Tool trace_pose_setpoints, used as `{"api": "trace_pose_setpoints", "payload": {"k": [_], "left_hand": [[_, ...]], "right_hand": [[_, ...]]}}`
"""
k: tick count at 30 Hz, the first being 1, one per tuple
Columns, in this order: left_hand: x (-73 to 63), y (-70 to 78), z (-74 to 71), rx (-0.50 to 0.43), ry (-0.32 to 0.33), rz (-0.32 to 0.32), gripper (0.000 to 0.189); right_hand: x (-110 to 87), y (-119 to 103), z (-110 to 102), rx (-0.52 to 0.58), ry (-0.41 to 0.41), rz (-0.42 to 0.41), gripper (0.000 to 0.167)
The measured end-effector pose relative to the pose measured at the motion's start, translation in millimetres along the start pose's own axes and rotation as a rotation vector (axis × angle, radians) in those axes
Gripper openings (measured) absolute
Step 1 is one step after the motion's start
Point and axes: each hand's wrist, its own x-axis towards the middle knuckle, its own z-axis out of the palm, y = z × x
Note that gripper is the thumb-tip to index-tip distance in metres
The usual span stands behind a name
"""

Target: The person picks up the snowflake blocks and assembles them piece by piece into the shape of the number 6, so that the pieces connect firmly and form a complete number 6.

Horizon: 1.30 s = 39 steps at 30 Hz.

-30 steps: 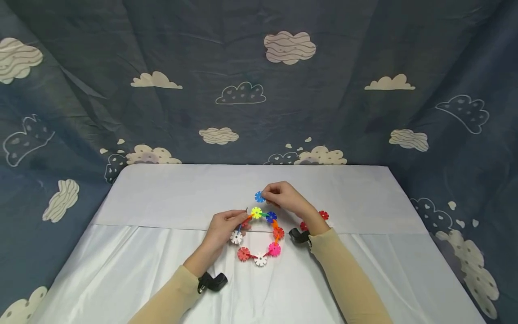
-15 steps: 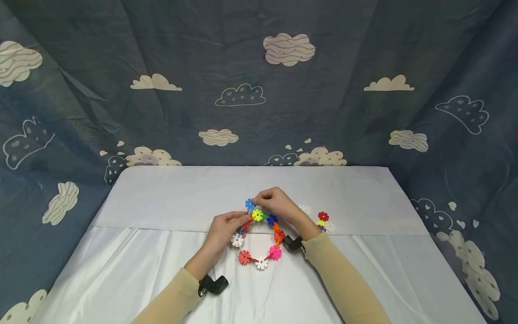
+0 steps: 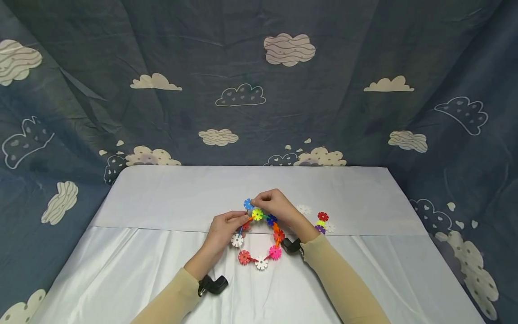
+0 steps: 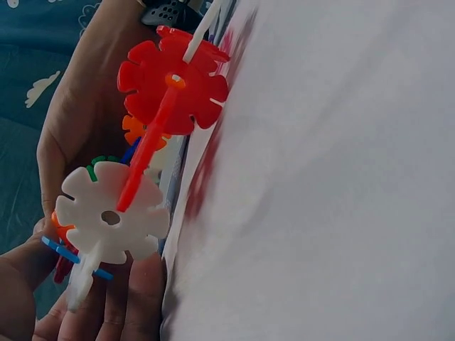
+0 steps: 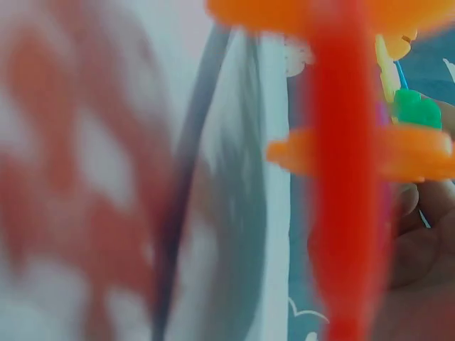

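Observation:
Interlocking notched plastic discs in many colours form a ring, with a yellow disc (image 3: pixel 257 214) at its far side and a white disc (image 3: pixel 261 263) at its near side. My left hand (image 3: pixel 222 228) pinches the ring at its upper left, partly covering a red disc. In the left wrist view, a white disc (image 4: pixel 110 213) and a red disc (image 4: pixel 167 89) hang beside that hand. My right hand (image 3: pixel 277 206) pinches a light blue disc (image 3: pixel 247 204) just beyond the yellow one; whether they touch is unclear. Blurred orange (image 5: pixel 412 153) and red discs (image 5: pixel 345 163) fill the right wrist view.
Several loose discs lie right of the right wrist: a red disc (image 3: pixel 323 216), a purple disc (image 3: pixel 320 229), a yellow one and white ones. White cloth (image 3: pixel 162 198) covers the table. A dark cloud-patterned curtain (image 3: pixel 243 58) hangs behind and at both sides.
My right hand has moved left and slightly nearer, bringing the light blue disc to the ring's upper left. Loose discs behind that wrist have come into view. The left hand has barely moved.

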Motion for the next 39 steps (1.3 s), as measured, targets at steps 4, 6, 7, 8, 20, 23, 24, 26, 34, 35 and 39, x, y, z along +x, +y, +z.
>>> {"api": "trace_pose_setpoints", "payload": {"k": [4,6,7,8,20,23,24,26,34,35,39], "left_hand": [[-0.8,0.4,-0.1,0.019,0.013,0.011,0.038],[-0.9,0.5,-0.2,0.014,0.011,0.013,0.039],[-1.0,0.9,-0.2,0.003,0.009,0.009,0.039],[-1.3,1.2,-0.1,-0.006,0.008,0.006,0.04],[-2.0,2.0,-0.1,-0.023,0.016,-0.004,0.037],[-1.4,1.4,0.2,-0.036,0.007,0.002,0.036],[-1.5,1.4,0.1,-0.038,0.004,0.007,0.037],[-1.2,1.3,-0.4,-0.051,-0.008,0.013,0.038],[2.1,5.3,-5.9,-0.08,-0.054,-0.041,0.05],[3.6,5.8,-5.5,-0.102,-0.065,-0.043,0.051],[8.3,7.4,-0.9,-0.207,-0.107,-0.035,0.045]], "right_hand": [[0.0,0.2,0.4,0.004,0.018,0.002,0.025],[0.0,-0.2,1.0,0.01,0.024,0.002,0.025],[0.0,-0.1,1.2,0.013,0.023,0.001,0.025],[0.1,0.2,1.4,0.018,0.019,0.002,0.026],[-0.2,1.5,1.8,-0.06,-0.11,-0.026,0.023],[-0.8,1.1,3.4,-0.076,-0.111,-0.021,0.022],[-1.0,0.9,3.9,-0.08,-0.107,-0.023,0.022],[-0.9,0.8,4.3,-0.09,-0.101,-0.034,0.022],[-0.2,4.1,2.4,-0.046,-0.115,-0.03,0.024],[-0.4,4.0,1.9,-0.047,-0.115,-0.033,0.024],[-0.2,3.3,1.7,-0.052,-0.117,-0.051,0.023]]}}
